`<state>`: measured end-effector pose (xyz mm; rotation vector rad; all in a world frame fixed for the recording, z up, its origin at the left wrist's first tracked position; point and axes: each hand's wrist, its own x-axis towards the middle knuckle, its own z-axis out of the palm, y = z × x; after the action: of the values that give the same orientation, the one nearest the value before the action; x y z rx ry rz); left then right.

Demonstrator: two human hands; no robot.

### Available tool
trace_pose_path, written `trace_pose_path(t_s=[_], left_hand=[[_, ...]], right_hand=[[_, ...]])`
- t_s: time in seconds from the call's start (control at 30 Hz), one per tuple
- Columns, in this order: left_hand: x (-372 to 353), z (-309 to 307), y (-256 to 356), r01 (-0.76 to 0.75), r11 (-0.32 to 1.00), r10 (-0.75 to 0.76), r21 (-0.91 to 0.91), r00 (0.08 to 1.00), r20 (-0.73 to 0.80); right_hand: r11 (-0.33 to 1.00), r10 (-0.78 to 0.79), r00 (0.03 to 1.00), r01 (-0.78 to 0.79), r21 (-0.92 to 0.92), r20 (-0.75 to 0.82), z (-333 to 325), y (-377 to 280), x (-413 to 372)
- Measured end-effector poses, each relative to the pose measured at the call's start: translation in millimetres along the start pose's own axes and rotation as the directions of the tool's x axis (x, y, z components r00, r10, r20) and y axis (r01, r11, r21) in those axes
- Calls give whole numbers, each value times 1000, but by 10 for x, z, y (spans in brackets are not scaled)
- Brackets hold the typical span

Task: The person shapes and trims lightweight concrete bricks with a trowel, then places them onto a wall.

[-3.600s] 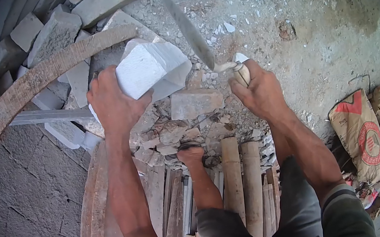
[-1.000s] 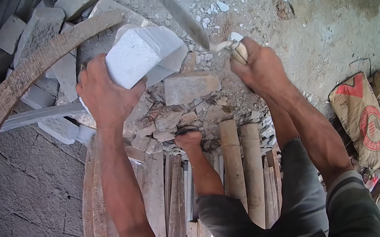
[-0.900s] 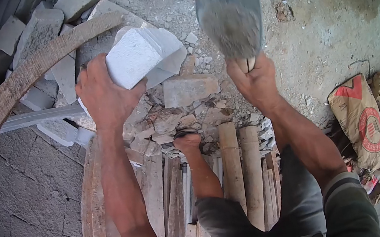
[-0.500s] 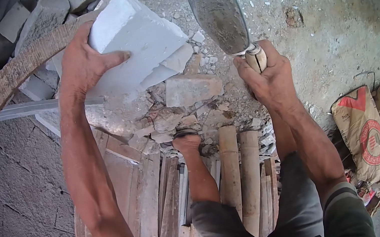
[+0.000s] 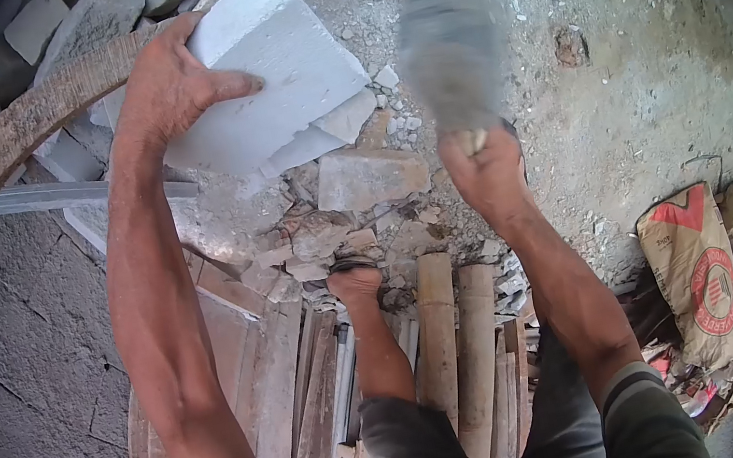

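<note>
My left hand (image 5: 177, 88) grips a white lightweight concrete block (image 5: 292, 75) by its left side, thumb lying across the near face. The block is tilted, and its lower right edge is broken. Beside it on the right, my right hand (image 5: 486, 171) is closed around the handle of a trowel (image 5: 447, 28). The trowel's blade points away from me and is smeared by motion, a little apart from the block. Small white chips (image 5: 402, 122) lie on the ground between the block and the trowel.
Broken blocks (image 5: 91, 27) are heaped at the upper left, behind a curved wooden strip (image 5: 24, 122) and a metal bar (image 5: 38, 201). Bamboo poles (image 5: 476, 347) and planks (image 5: 259, 395) lie around my feet. A rough block wall (image 5: 25, 348) stands left, a paper cement bag (image 5: 692, 270) right.
The trowel has swung with my right hand, which is now slightly lower and to the left; its blade has blurred. The block and my left hand have shifted slightly in view.
</note>
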<state>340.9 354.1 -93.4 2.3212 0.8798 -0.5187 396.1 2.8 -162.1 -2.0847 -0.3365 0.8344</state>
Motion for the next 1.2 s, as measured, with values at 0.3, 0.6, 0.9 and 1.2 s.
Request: trace_pose_path(t_s=[0.3, 0.6, 0.9, 1.2], left_hand=[[4, -36, 102, 41, 999, -40, -29, 999, 35], [-15, 21, 10, 3, 999, -2, -33, 1000, 24], [41, 3, 30, 59, 996, -54, -72, 996, 72], [-8, 13, 108, 48, 999, -47, -15, 998, 39]], right_hand=[[958, 244, 970, -243, 154, 16, -281, -301, 2], [963, 264, 939, -268, -14, 221, -370, -430, 175], [967, 254, 966, -253, 28, -37, -410, -683, 125], [982, 182, 980, -176, -71, 83, -443, -556, 120]])
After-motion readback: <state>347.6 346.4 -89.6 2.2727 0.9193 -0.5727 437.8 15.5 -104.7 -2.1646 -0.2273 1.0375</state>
